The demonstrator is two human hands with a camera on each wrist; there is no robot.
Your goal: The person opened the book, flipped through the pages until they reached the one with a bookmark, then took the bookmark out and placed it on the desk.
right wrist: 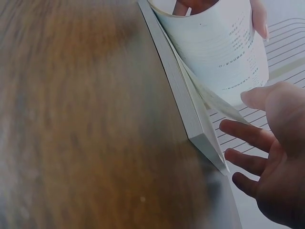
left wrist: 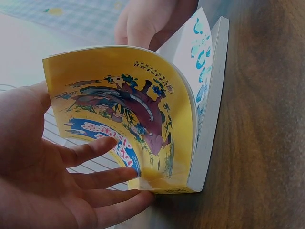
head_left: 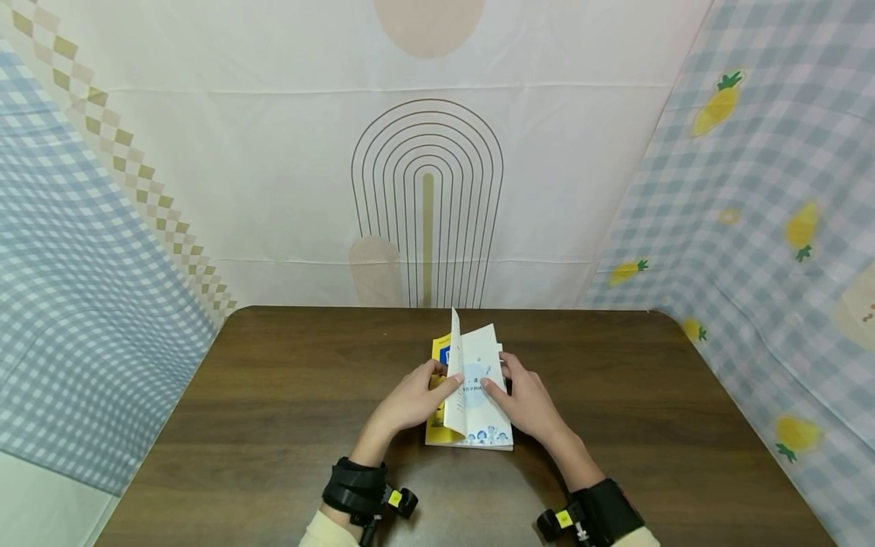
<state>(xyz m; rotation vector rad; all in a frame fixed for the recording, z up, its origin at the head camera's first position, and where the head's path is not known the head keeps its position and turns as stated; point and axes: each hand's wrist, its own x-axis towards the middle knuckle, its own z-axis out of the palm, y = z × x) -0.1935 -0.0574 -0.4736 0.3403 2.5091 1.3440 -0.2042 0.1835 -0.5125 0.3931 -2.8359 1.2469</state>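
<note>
One book (head_left: 487, 416) lies open on the brown table (head_left: 273, 410), its yellow cover (left wrist: 147, 114) standing up in a curve. Left hand (head_left: 410, 396) has a near-closed grip on that cover, thumb on the inner side, fingers spread along the printed outside; right hand (head_left: 532, 401) has a loose, part-open grip at the book's right edge, thumb over the white page (head_left: 480, 353), fingers beneath. Behind them, black straps (head_left: 354, 486) and cream sleeves (head_left: 328, 532).
</note>
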